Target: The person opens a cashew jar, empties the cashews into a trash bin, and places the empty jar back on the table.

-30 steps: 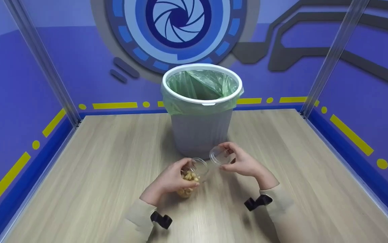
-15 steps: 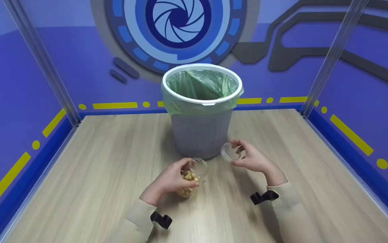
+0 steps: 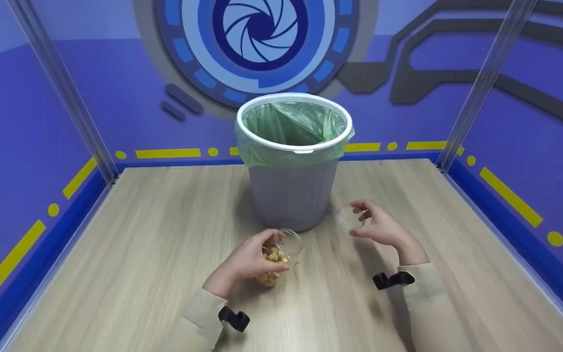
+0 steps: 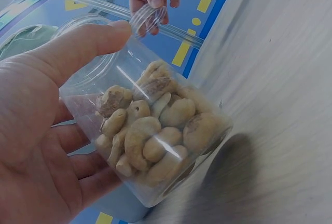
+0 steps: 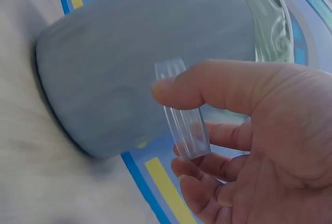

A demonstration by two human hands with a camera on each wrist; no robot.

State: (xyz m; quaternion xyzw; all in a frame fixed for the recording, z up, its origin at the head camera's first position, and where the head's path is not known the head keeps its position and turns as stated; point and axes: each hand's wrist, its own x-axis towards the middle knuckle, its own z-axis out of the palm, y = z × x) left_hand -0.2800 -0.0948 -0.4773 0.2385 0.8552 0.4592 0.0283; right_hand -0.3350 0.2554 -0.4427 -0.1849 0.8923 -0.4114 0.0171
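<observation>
A clear plastic jar (image 4: pixel 155 130), its mouth uncovered, is partly filled with cashews (image 4: pixel 142 141). My left hand (image 3: pixel 251 256) grips it around the side, thumb near the rim and fingers behind. In the head view that hand covers part of the jar. Further right, my right hand (image 3: pixel 379 226) pinches a clear screw lid (image 5: pixel 184 115) between thumb and fingers, its threaded rim showing in the right wrist view. Lid and jar are well apart. The lid is above the table, beside the lower right of the bin.
A grey trash bin (image 3: pixel 291 190) with a white rim and green liner bag (image 3: pixel 257 155) stands behind the hands at the middle back. The wood-grain table (image 3: pixel 164 220) is bordered by blue panels with yellow marks on the left, back and right.
My right hand has moved right and slightly away from me with the lid, widening the distance to the jar. The left hand and jar stay in place.
</observation>
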